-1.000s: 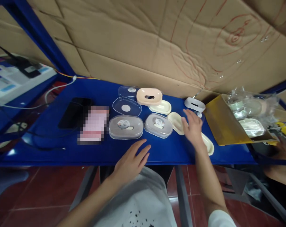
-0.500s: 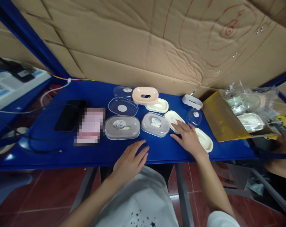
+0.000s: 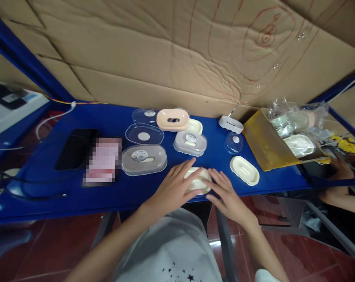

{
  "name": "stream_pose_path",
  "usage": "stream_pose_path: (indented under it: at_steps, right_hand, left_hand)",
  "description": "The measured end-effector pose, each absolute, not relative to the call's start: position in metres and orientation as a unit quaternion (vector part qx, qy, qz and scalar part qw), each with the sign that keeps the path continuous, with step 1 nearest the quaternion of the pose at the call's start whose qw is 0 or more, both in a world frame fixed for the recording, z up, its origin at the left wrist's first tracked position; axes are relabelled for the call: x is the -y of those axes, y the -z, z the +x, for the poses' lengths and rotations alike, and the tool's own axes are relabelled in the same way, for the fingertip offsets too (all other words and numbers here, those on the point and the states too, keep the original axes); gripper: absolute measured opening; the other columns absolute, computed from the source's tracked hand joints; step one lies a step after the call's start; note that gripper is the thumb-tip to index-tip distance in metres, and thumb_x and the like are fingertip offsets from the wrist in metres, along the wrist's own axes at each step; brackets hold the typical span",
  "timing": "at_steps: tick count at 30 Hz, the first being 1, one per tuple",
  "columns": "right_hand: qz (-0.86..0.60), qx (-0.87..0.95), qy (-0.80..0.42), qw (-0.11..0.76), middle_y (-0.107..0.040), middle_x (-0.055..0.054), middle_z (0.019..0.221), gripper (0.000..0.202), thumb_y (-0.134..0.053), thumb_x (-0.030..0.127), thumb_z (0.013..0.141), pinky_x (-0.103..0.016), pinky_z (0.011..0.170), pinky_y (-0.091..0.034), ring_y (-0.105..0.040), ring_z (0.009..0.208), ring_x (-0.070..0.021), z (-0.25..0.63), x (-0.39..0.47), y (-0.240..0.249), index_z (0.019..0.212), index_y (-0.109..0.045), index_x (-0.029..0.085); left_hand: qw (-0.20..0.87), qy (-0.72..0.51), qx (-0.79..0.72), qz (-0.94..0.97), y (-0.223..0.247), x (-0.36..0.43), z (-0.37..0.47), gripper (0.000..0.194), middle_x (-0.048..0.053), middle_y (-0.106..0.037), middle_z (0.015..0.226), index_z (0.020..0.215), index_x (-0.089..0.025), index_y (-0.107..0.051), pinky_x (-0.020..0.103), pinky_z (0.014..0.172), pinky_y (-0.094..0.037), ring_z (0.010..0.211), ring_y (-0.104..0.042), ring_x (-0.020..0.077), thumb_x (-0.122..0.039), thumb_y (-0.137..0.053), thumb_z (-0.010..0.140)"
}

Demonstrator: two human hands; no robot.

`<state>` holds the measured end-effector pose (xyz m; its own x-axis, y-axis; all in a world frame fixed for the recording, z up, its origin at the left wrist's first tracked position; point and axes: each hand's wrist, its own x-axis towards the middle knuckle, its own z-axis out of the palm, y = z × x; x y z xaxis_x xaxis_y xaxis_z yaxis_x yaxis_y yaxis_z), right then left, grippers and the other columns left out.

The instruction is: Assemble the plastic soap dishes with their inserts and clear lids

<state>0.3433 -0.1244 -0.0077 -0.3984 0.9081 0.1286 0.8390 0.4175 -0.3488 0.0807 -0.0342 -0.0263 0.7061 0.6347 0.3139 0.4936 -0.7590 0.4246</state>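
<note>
Near the table's front edge lies a cream oval dish (image 3: 198, 183), between my two hands. My left hand (image 3: 177, 186) rests on its left side with the fingers spread. At the dish's right side, my right hand (image 3: 224, 194) touches the rim, fingers apart. Just behind sits a grey oval case with a clear labelled lid (image 3: 191, 143). A larger grey case with a clear lid (image 3: 144, 159) lies to the left. Another cream dish (image 3: 244, 170) is on the right. Farther back, a peach oval piece (image 3: 173, 120) partly covers a cream one (image 3: 195, 126).
Clear lids (image 3: 144, 134) lie at the back left and right (image 3: 233, 142). A grey piece (image 3: 230, 124) stands near an open cardboard box (image 3: 259, 141) of wrapped items. Two phones (image 3: 76, 149) and cables are left. Another person's hand (image 3: 340, 168) shows far right.
A cream dish has come from the middle right to the front edge between my hands. My left hand has moved right onto it. The small grey lidded case sits slightly farther back.
</note>
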Motion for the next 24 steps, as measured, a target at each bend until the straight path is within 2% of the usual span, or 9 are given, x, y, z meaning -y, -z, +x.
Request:
stream_pose_path:
  at_steps: [3, 6, 8, 12, 14, 17, 20, 24]
  right_hand:
    - [-0.59, 0.775, -0.065, 0.218, -0.046, -0.008, 0.172, 0.047, -0.051, 0.037, 0.113, -0.058, 0.131, -0.034, -0.039, 0.162, -0.0283, 0.372, 0.115, 0.008, 0.16, -0.051, 0.032]
    - [-0.669, 0.705, 0.039, 0.234, -0.059, -0.013, 0.16, 0.042, -0.047, 0.043, 0.113, -0.061, 0.126, -0.039, -0.051, 0.153, -0.0339, 0.415, 0.095, 0.008, 0.147, -0.064, 0.026]
    - [-0.724, 0.655, 0.081, 0.201, -0.061, -0.017, 0.156, 0.048, -0.045, 0.05, 0.112, -0.062, 0.119, -0.044, -0.057, 0.145, -0.0389, 0.437, 0.072, 0.007, 0.145, -0.066, 0.023]
    - [-0.807, 0.575, 0.083, 0.106, -0.058, -0.024, 0.156, 0.068, -0.045, 0.064, 0.107, -0.066, 0.107, -0.049, -0.062, 0.134, -0.0467, 0.445, 0.014, 0.003, 0.155, -0.055, 0.017]
    - [-0.827, 0.553, 0.069, 0.077, -0.058, -0.027, 0.153, 0.076, -0.048, 0.072, 0.103, -0.064, 0.104, -0.049, -0.065, 0.128, -0.0471, 0.433, -0.011, 0.003, 0.153, -0.054, 0.016]
    - [-0.841, 0.537, 0.05, 0.049, -0.06, -0.029, 0.146, 0.082, -0.053, 0.077, 0.098, -0.061, 0.102, -0.049, -0.069, 0.119, -0.0451, 0.417, -0.029, 0.007, 0.148, -0.056, 0.012]
    - [-0.812, 0.582, 0.03, 0.027, -0.059, -0.025, 0.15, 0.078, -0.057, 0.074, 0.097, -0.061, 0.107, -0.046, -0.064, 0.128, -0.0437, 0.417, -0.028, 0.009, 0.15, -0.054, 0.017]
    - [-0.782, 0.623, 0.006, -0.008, -0.05, -0.021, 0.164, 0.079, -0.063, 0.072, 0.093, -0.065, 0.112, -0.042, -0.053, 0.143, -0.0442, 0.434, -0.037, -0.004, 0.155, -0.053, 0.024]
  left_hand:
    - [0.14, -0.204, -0.309, 0.918, 0.035, 0.051, 0.057, 0.055, 0.016, -0.043, 0.171, 0.152, -0.025, -0.057, 0.059, 0.122, -0.047, 0.156, -0.045, 0.0387, -0.052, -0.067, 0.105]
    - [0.117, -0.216, -0.332, 0.911, 0.045, 0.065, 0.03, 0.05, 0.016, -0.045, 0.169, 0.151, -0.024, -0.056, 0.059, 0.121, -0.049, 0.153, -0.048, 0.0377, -0.049, -0.063, 0.108]
    - [0.106, -0.234, -0.349, 0.901, 0.048, 0.071, 0.016, 0.05, 0.017, -0.044, 0.17, 0.151, -0.024, -0.055, 0.058, 0.119, -0.051, 0.153, -0.048, 0.0379, -0.048, -0.062, 0.109]
    - [0.07, -0.249, -0.383, 0.887, 0.042, 0.08, 0.002, 0.049, 0.018, -0.049, 0.164, 0.147, -0.024, -0.057, 0.063, 0.116, -0.051, 0.148, -0.052, 0.0409, -0.05, -0.066, 0.105]
    - [0.053, -0.245, -0.399, 0.882, 0.038, 0.084, -0.003, 0.049, 0.019, -0.054, 0.159, 0.145, -0.025, -0.058, 0.064, 0.113, -0.052, 0.143, -0.056, 0.0416, -0.049, -0.067, 0.103]
    - [0.068, -0.238, -0.42, 0.873, 0.034, 0.087, -0.012, 0.049, 0.017, -0.057, 0.155, 0.145, -0.024, -0.058, 0.059, 0.109, -0.055, 0.137, -0.061, 0.0395, -0.044, -0.068, 0.102]
    - [0.101, -0.238, -0.431, 0.865, 0.037, 0.086, -0.019, 0.049, 0.015, -0.058, 0.155, 0.146, -0.025, -0.057, 0.055, 0.109, -0.055, 0.134, -0.062, 0.0363, -0.042, -0.068, 0.101]
    - [0.124, -0.235, -0.424, 0.866, 0.044, 0.077, -0.017, 0.048, 0.015, -0.055, 0.16, 0.148, -0.025, -0.055, 0.055, 0.113, -0.052, 0.14, -0.059, 0.0358, -0.041, -0.067, 0.104]
